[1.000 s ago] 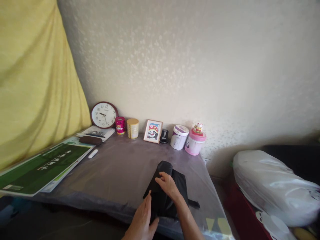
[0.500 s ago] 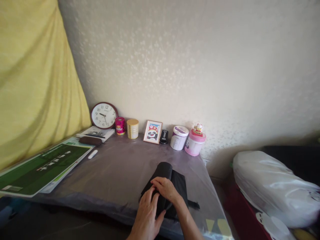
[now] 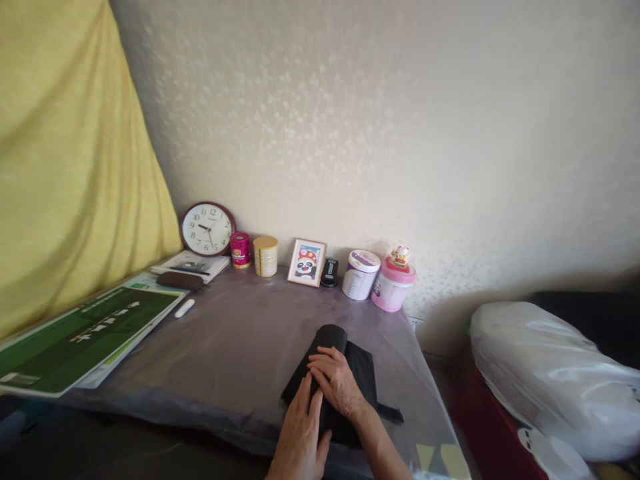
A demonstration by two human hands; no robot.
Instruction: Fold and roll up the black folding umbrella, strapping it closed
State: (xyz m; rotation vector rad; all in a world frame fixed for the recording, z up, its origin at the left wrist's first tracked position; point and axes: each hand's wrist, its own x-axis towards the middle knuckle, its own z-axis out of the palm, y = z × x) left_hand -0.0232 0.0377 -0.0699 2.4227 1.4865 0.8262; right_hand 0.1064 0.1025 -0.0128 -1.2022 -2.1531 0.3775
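Observation:
A black folded piece of thin fabric [image 3: 363, 368], with a rolled part along its left and a short strap sticking out at the lower right, lies near the front right of the table. My left hand [image 3: 304, 420] rests on its lower left, fingers stretched out and thumb apart. Across the rolled part lies my right hand [image 3: 337, 383], fingers extended and pressing flat. The fingertips of both hands come close together over the fabric. Part of the fabric is hidden beneath the hands.
The covered table [image 3: 225, 347] holds a clock [image 3: 207, 229], a pink can [image 3: 241, 251], a yellow-lidded tin [image 3: 265, 257], a picture frame [image 3: 307, 263] and two tubs along the wall. A green board [image 3: 95, 333] lies left. A white plastic bag [image 3: 550, 373] stands right of the table.
My right hand has flattened and spread lower over the rolled fabric. My left hand has shifted slightly, its fingers straighter. The fabric stays in about the same place.

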